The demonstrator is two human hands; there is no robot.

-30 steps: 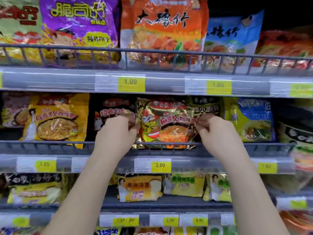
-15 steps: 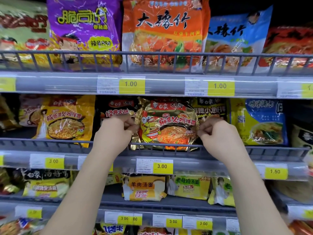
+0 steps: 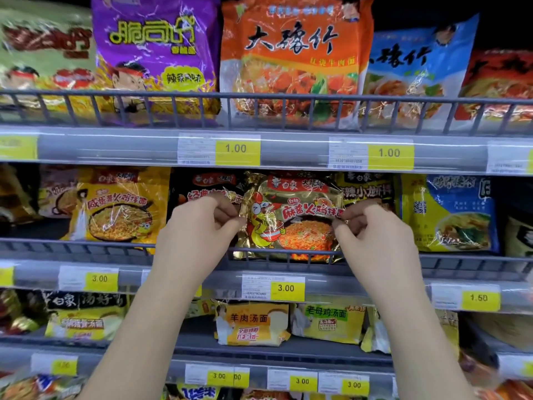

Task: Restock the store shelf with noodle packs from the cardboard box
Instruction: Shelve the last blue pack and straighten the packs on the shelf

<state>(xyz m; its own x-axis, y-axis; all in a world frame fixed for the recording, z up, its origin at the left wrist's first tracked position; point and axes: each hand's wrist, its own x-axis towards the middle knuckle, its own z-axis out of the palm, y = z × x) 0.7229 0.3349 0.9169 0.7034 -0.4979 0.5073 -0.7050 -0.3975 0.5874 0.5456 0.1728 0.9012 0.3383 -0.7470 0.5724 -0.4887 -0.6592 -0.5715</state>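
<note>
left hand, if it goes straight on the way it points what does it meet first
Likely the black noodle pack right behind it; the left hand pinches the left edge of the gold pack. Depth is unclear.

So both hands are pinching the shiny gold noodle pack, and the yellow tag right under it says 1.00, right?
Not quite. The left hand and right hand do pinch the gold noodle pack, but the yellow tag under it says 3.00; the head view shows it.

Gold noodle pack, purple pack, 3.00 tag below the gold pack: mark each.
gold noodle pack (image 3: 297, 223): head view, front centre.
purple pack (image 3: 153, 36): head view, its yellow lettering.
3.00 tag (image 3: 287, 288): head view, its yellow part.
</note>
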